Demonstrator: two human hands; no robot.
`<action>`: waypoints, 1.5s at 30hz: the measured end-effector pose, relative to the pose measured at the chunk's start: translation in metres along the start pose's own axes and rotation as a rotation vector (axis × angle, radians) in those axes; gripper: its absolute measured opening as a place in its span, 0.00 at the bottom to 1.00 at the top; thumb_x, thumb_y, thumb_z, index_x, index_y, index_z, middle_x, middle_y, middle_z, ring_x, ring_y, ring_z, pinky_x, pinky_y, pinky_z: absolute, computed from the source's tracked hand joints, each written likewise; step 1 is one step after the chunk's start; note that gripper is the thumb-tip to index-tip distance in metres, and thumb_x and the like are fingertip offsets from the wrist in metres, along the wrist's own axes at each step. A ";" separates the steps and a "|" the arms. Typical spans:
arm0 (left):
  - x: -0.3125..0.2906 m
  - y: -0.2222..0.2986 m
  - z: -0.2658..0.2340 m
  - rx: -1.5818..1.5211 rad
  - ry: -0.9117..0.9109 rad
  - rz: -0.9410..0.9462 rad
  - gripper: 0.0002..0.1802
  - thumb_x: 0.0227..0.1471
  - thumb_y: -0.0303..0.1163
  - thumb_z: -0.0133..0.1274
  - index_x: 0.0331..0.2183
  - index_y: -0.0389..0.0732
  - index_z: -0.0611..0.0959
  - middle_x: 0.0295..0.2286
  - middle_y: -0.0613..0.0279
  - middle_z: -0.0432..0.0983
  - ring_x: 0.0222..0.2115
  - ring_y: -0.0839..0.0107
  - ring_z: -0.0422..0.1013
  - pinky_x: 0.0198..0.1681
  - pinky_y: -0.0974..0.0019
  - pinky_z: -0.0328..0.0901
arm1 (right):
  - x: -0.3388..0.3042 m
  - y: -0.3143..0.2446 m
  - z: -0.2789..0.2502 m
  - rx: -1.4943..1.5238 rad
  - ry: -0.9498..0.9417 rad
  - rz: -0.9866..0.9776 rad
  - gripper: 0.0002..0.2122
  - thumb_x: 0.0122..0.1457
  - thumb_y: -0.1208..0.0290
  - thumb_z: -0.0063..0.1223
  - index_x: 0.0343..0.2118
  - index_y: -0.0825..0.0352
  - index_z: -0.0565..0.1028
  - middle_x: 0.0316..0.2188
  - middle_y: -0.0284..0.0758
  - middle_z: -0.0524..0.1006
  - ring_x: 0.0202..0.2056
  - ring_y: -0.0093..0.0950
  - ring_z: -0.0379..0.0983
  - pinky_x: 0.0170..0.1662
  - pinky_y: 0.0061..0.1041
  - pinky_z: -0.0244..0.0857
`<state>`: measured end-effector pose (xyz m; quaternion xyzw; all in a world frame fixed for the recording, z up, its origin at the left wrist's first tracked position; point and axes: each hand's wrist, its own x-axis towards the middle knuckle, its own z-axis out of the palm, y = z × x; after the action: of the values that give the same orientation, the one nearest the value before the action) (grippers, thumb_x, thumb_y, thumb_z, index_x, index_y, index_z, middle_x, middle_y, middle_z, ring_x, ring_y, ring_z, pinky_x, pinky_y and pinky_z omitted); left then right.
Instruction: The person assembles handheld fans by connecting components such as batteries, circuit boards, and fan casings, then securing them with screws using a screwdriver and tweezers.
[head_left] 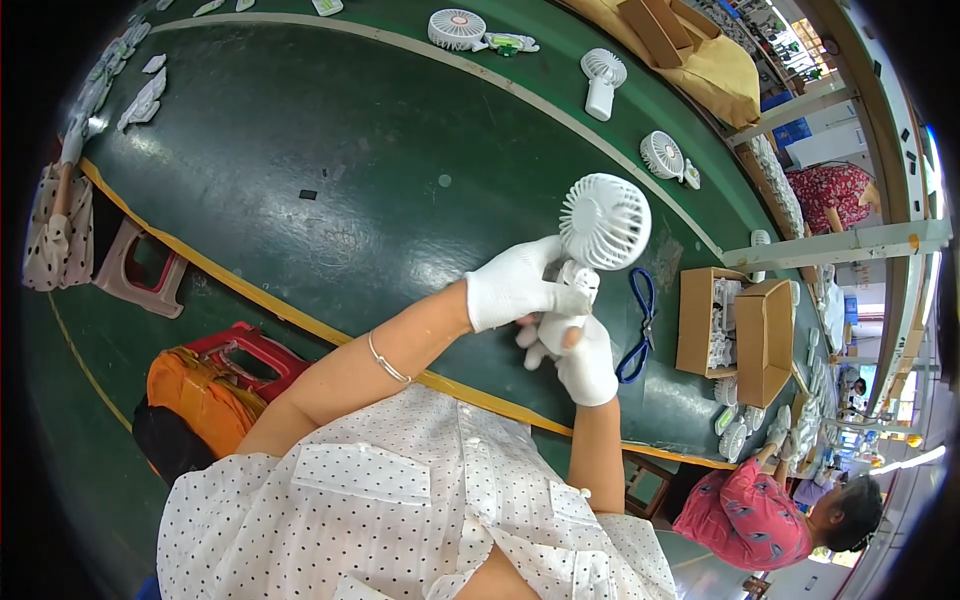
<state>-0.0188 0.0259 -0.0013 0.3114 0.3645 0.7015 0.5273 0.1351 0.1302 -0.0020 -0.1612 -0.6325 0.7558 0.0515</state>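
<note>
- Holds one white handheld fan (605, 222) over the dark green table (300, 130), using both white-gloved hands.
- Grips it with the left hand (515, 287) just below the round slatted head, closed narrowly about the neck.
- Cups the lower handle in the right hand (586, 368), curled tight just below the left; cannot tell the exact finger contact, partly hidden.
- Has the fan's head above both hands in view, well clear of the right.
- Wears one silver bangle (388, 358) on the left forearm.
- Has one looped blue cord (624, 372) lying just right of the right hand, apart from it.
- Has one open brown carton (694, 325) farther right, with white parts inside, too crowded to count.
- Faces three other handheld fans (604, 82) spaced out beyond the pale line (545, 110); cannot count surely those past the carton.
- Has one small black piece (308, 195) lying on the table, well left of the hands.
- Has two stools at the left, one beige (135, 272) and one red (285, 378), plus one orange bag (195, 400) at the red one.
- Has two co-workers (745, 515) in view at the right.
</note>
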 end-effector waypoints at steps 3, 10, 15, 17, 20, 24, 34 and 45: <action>0.003 -0.004 0.002 0.149 0.102 -0.018 0.32 0.53 0.40 0.63 0.54 0.34 0.72 0.44 0.58 0.76 0.44 0.72 0.72 0.50 0.66 0.67 | 0.005 -0.013 0.012 -0.187 0.117 0.138 0.20 0.58 0.58 0.59 0.40 0.74 0.74 0.28 0.39 0.78 0.23 0.27 0.74 0.24 0.23 0.67; 0.004 -0.010 -0.003 0.047 0.119 -0.111 0.27 0.57 0.39 0.60 0.53 0.34 0.74 0.43 0.59 0.76 0.43 0.73 0.72 0.48 0.67 0.68 | 0.008 -0.024 0.019 -0.290 0.166 0.307 0.12 0.57 0.65 0.56 0.33 0.71 0.74 0.25 0.36 0.76 0.20 0.26 0.70 0.22 0.24 0.65; 0.002 0.004 -0.005 -0.139 -0.053 -0.099 0.25 0.61 0.42 0.55 0.52 0.34 0.75 0.43 0.58 0.76 0.43 0.73 0.72 0.49 0.68 0.67 | 0.003 -0.006 0.011 0.389 -0.182 0.102 0.37 0.50 0.43 0.64 0.53 0.69 0.66 0.32 0.33 0.73 0.22 0.28 0.69 0.20 0.26 0.62; 0.003 -0.004 -0.009 -0.225 -0.055 -0.136 0.25 0.62 0.43 0.53 0.52 0.34 0.75 0.43 0.58 0.76 0.43 0.72 0.72 0.49 0.68 0.67 | -0.002 -0.001 0.001 0.511 -0.244 0.087 0.38 0.50 0.41 0.63 0.53 0.69 0.66 0.31 0.33 0.73 0.21 0.26 0.67 0.20 0.25 0.61; 0.005 -0.007 -0.008 -0.312 0.003 -0.152 0.23 0.62 0.43 0.52 0.50 0.34 0.76 0.40 0.60 0.76 0.40 0.73 0.72 0.46 0.69 0.67 | 0.002 -0.005 0.002 0.425 -0.071 0.005 0.30 0.55 0.47 0.61 0.48 0.70 0.69 0.27 0.33 0.72 0.19 0.22 0.63 0.18 0.21 0.56; 0.010 -0.008 -0.005 -0.243 0.107 -0.064 0.17 0.58 0.35 0.52 0.46 0.35 0.77 0.30 0.63 0.76 0.29 0.77 0.72 0.34 0.71 0.68 | 0.012 -0.020 0.013 -0.171 0.273 0.109 0.09 0.57 0.72 0.55 0.38 0.70 0.73 0.24 0.32 0.74 0.19 0.19 0.68 0.19 0.20 0.62; 0.003 -0.009 0.005 0.011 0.249 -0.065 0.17 0.54 0.28 0.52 0.47 0.36 0.77 0.32 0.63 0.77 0.22 0.81 0.70 0.21 0.75 0.64 | 0.013 -0.024 0.022 -0.321 0.308 0.211 0.07 0.58 0.71 0.51 0.34 0.70 0.73 0.24 0.35 0.76 0.19 0.22 0.70 0.18 0.19 0.64; 0.010 -0.027 0.000 0.107 0.317 0.048 0.17 0.54 0.29 0.52 0.46 0.36 0.77 0.36 0.62 0.79 0.23 0.81 0.71 0.20 0.76 0.65 | 0.013 -0.013 0.017 -0.246 0.203 0.151 0.18 0.62 0.57 0.53 0.38 0.72 0.71 0.23 0.35 0.74 0.20 0.24 0.71 0.20 0.21 0.66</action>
<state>-0.0076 0.0401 -0.0235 0.2332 0.4725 0.7338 0.4289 0.1158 0.1201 0.0112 -0.2887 -0.6978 0.6544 0.0383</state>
